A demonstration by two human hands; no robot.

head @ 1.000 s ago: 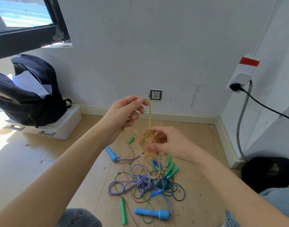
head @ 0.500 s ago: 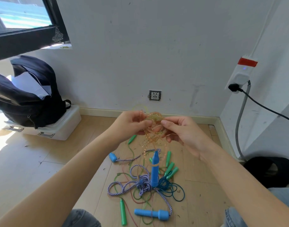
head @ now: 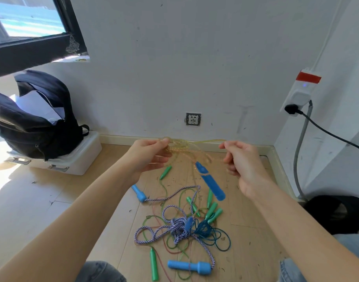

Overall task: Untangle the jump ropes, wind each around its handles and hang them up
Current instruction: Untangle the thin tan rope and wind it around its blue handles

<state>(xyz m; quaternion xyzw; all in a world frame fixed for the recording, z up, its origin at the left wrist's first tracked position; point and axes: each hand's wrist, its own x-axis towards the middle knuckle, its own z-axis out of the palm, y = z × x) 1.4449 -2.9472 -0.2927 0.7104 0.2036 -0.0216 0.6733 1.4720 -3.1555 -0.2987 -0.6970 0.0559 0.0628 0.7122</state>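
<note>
My left hand [head: 148, 154] pinches a knotted bunch of a clear yellowish jump rope [head: 182, 145] in the air. My right hand [head: 240, 159] pinches the same rope farther right, so a strand stretches between the two hands. A blue handle [head: 211, 183] hangs from this rope below the hands, tilted. On the wooden floor lies a tangled pile [head: 182, 228]: a blue-and-white braided rope with thick blue handles [head: 189, 267], green ropes with slim green handles [head: 153, 263], a dark teal rope and a thin red one.
A black backpack [head: 35, 121] sits on a white plastic box [head: 72, 159] at the left by the wall. A wall socket [head: 193, 119] is straight ahead. A plugged adapter with a black cable [head: 300, 92] is on the right wall. A black object [head: 337, 212] lies at the right.
The hands, together around the yellowish knot half a second ago, have pulled apart sideways and stretched the rope. The hanging blue handle has swung up and to the right.
</note>
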